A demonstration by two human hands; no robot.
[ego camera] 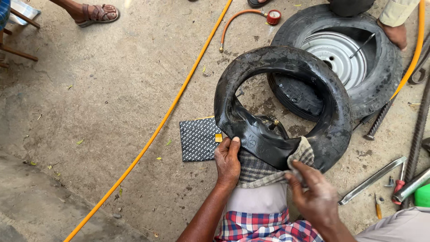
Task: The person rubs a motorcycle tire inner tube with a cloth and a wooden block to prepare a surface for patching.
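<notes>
Grit worries us: our left hand [227, 162] pinches the inner tube [282, 105] on our knee, right hand [316, 197] grips the checked cloth [268, 168] beneath; its valve [273, 123] could snag.

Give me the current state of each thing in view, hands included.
Inner tube: inflated, standing on edge, propped on the knee.
Checked cloth: pressed against the tube's lower part.
Left hand: gripping the tube's lower edge.
Right hand: holding the cloth.
Tyre with wheel: lying flat on the ground.
Yellow hose: stretched across the concrete.
</notes>
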